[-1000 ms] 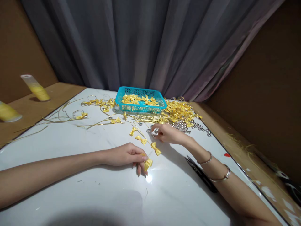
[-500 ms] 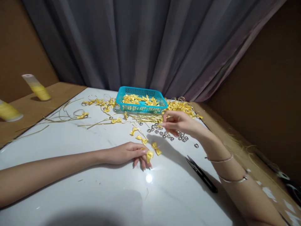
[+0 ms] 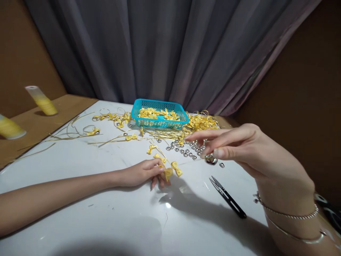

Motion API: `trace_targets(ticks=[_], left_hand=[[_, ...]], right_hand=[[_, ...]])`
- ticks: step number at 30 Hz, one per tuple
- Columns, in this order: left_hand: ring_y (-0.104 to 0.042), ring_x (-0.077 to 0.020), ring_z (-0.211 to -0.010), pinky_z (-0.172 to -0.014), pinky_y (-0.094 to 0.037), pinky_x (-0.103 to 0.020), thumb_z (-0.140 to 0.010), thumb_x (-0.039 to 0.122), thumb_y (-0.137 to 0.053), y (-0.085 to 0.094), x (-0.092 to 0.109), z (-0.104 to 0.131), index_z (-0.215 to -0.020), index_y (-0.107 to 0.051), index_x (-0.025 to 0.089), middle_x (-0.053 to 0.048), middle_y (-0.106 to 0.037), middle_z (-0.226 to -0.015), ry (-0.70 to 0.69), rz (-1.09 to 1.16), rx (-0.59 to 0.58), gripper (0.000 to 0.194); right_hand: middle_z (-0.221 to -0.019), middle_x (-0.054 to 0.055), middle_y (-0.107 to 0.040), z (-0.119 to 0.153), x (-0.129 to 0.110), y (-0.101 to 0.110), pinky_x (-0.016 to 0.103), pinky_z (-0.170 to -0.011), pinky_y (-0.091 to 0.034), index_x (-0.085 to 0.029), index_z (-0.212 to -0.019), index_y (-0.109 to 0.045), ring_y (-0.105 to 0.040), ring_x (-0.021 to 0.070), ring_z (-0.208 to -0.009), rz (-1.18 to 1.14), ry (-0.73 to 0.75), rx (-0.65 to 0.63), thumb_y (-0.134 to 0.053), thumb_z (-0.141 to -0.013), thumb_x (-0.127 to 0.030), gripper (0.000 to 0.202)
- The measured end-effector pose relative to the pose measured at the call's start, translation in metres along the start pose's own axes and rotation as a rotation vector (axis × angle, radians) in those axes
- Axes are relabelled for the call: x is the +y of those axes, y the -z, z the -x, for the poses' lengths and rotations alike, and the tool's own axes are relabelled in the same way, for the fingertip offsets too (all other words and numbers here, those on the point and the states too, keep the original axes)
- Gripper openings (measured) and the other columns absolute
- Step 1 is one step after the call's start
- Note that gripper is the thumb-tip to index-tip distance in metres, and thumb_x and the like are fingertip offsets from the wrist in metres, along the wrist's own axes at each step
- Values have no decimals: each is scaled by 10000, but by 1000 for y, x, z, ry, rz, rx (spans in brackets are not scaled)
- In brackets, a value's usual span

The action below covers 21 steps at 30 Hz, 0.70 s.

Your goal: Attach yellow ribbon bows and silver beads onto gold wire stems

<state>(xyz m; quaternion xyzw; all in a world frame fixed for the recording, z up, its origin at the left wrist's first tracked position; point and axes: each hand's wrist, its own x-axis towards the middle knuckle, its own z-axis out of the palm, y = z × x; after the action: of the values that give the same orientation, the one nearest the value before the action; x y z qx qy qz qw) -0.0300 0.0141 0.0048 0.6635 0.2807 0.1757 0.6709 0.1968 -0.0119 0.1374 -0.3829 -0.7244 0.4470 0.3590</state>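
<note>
Resting on the white marble-look table (image 3: pixel 80 227), the left hand (image 3: pixel 141 173) pinches a yellow ribbon bow (image 3: pixel 168 173) on a thin gold string, probably to keep it steady. Right of it lie black thread snips (image 3: pixel 226 197). The raised right hand (image 3: pixel 247 149) grasps a small silver bead (image 3: pixel 211 160) between the fingertips, above scattered silver beads (image 3: pixel 186 151). Farther, a turquoise basket (image 3: pixel 159 122) keeps more bows together, with a yellow spool (image 3: pixel 41 100) far left. No readable writing is visible.

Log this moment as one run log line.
left hand: pinching yellow bow on table | right hand: raised, holding silver bead | snips: lying nearby
</note>
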Motion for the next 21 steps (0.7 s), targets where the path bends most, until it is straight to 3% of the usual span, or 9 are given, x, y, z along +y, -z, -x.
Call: trace_targets(ticks=[6,12,17,21], left_hand=[[-569,-131,-633,-556,-407,-267,-916,429,-405,-3,6,2,-788,-434,171,-93,-691,-856,-2,-16,-13,289],[-586,-153,-674,-562,-416,-267,-869,477,-465,-4,3,2,-772,-486,169,-72,-669,-826,-69,53,90,323],[-570,-156,-706,-637,-416,-269,-849,427,-516,-3,0,1,-811,-583,155,-57,-663,-811,-113,92,249,282],[-559,-139,-713,-656,-404,-244,-844,371,-550,-4,2,0,-800,-599,153,-28,-645,-769,-116,222,378,228]], right_hand=[[-798,38,-731,12,-8,-11,335,-783,-548,-256,-770,-764,-683,200,-804,-145,89,-70,-726,-735,-295,65],[-794,37,-737,4,-1,-26,346,-778,-551,-244,-815,-761,-689,199,-805,-224,7,-228,-708,-751,-259,84],[-838,31,-729,-3,7,-34,363,-860,-496,-267,-772,-763,-646,209,-932,-142,-11,-170,-731,-725,-244,61],[-821,28,-674,-11,18,-43,318,-761,-487,-243,-688,-757,-618,152,-761,-9,-20,-64,-757,-683,-224,19]])
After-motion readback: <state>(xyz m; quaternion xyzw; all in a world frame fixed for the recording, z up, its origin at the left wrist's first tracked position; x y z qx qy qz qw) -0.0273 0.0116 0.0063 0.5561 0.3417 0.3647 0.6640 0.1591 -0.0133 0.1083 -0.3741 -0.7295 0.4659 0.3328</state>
